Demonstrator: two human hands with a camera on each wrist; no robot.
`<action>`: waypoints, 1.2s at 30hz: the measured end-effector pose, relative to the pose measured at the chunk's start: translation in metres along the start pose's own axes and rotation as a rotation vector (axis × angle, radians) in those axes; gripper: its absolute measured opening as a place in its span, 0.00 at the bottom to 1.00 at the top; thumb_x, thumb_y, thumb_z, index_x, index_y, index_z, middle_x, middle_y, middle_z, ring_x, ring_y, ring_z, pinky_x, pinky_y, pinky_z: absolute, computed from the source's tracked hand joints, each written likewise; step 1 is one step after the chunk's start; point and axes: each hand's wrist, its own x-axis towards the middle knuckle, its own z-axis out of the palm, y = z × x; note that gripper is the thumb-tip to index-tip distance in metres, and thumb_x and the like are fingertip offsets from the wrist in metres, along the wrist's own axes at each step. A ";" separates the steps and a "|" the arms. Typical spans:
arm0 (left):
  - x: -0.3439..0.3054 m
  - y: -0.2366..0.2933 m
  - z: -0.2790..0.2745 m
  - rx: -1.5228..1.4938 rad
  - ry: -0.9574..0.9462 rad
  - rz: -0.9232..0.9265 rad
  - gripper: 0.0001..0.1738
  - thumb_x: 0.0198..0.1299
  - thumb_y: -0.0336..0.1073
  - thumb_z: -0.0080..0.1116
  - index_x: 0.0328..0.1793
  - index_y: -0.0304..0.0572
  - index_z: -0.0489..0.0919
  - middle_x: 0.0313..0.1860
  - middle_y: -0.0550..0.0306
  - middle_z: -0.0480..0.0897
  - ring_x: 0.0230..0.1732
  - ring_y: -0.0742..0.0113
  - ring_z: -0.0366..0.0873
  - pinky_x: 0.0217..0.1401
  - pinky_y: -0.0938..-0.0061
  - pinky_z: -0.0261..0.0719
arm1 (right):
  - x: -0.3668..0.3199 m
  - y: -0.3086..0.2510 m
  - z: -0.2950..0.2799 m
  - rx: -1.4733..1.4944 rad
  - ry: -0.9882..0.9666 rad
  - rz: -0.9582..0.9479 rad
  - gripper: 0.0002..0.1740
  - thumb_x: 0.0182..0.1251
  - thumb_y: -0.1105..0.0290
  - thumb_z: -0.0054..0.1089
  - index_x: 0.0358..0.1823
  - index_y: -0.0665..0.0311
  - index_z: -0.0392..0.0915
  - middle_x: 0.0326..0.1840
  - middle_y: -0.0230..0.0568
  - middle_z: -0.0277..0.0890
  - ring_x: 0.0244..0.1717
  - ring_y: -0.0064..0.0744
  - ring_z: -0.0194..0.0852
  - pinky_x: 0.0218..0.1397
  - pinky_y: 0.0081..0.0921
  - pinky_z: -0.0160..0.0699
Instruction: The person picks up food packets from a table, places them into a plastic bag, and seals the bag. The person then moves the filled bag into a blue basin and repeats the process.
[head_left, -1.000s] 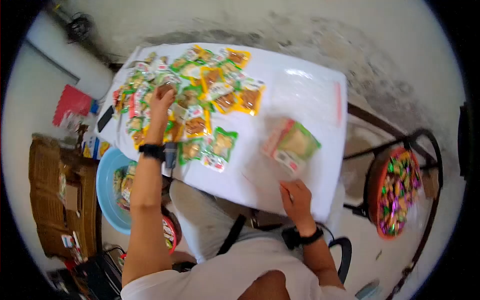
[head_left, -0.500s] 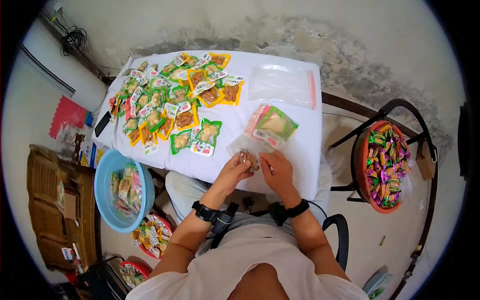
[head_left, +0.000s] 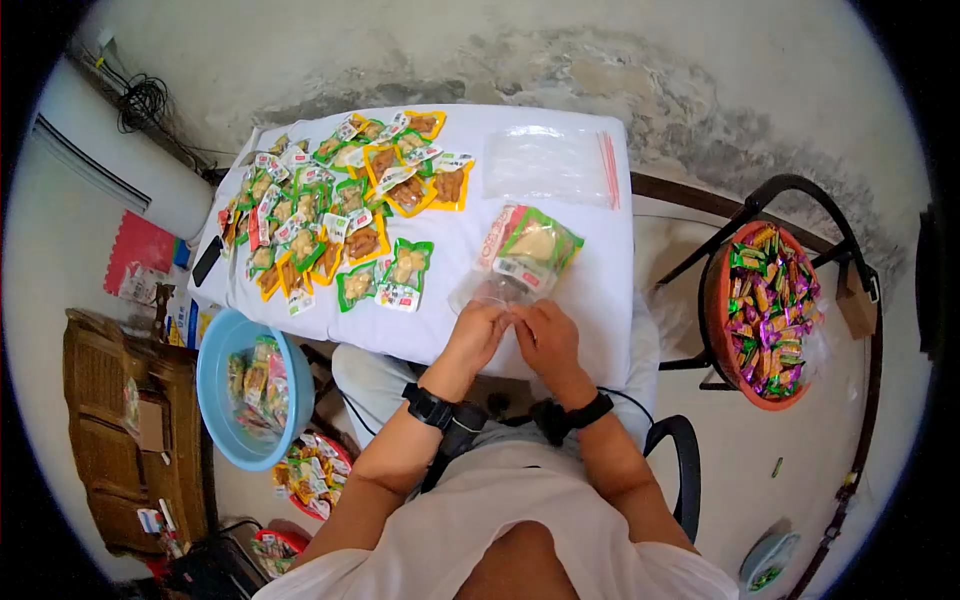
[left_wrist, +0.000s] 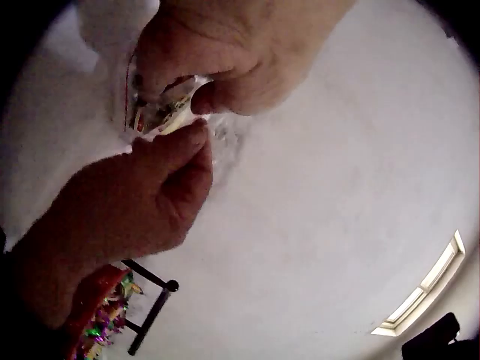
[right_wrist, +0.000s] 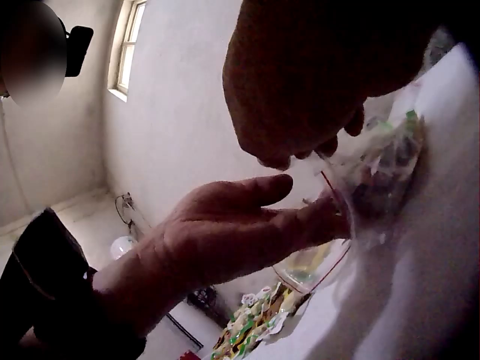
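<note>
A clear bag [head_left: 468,293] lies at the table's front edge, holding a red-and-white packet and a green-edged packet [head_left: 535,245]. Inside its mouth is a dark brownish item [head_left: 510,288]. The left hand [head_left: 474,337] reaches into the opening; in the right wrist view this hand [right_wrist: 217,232] has extended fingers inside the plastic, thumb apart, fingertips partly hidden. With thumb and finger the right hand [head_left: 549,342] pinches the bag's rim, as the left wrist view shows of that hand [left_wrist: 142,195]. Many snack packets [head_left: 300,215] are heaped on the table's left side.
Flat clear bags [head_left: 550,165] lie on the white tablecloth [head_left: 600,290] at the back right. A phone [head_left: 207,261] rests at the left edge. Beside the table stand a blue basin [head_left: 208,385] of packets and, at right, a red basin [head_left: 718,320] of wrapped sweets.
The left hand came from the packet heap to the bag with a brown packet, then moved its fingers into the mouth. The right hand moved left and up, staying at the bag's rim.
</note>
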 end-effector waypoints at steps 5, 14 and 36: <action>-0.004 -0.013 -0.020 0.606 0.067 0.176 0.21 0.60 0.22 0.45 0.62 0.36 0.69 0.58 0.51 0.74 0.54 0.63 0.76 0.56 0.73 0.75 | -0.002 0.001 -0.006 0.002 -0.052 -0.038 0.16 0.52 0.74 0.65 0.44 0.60 0.78 0.35 0.43 0.73 0.35 0.45 0.74 0.35 0.36 0.74; -0.058 0.021 -0.064 1.559 0.105 0.595 0.31 0.49 0.26 0.62 0.62 0.36 0.67 0.63 0.38 0.66 0.64 0.42 0.65 0.63 0.59 0.68 | -0.028 0.023 -0.023 -0.255 -0.489 -0.048 0.22 0.49 0.69 0.66 0.47 0.59 0.73 0.43 0.42 0.69 0.48 0.45 0.68 0.42 0.37 0.71; 0.006 0.108 0.001 1.478 -0.088 1.019 0.07 0.51 0.28 0.63 0.38 0.38 0.80 0.35 0.52 0.78 0.38 0.54 0.76 0.40 0.66 0.75 | 0.084 0.002 -0.090 -0.042 -0.029 -0.123 0.03 0.58 0.75 0.59 0.34 0.65 0.77 0.32 0.46 0.73 0.34 0.47 0.73 0.36 0.35 0.74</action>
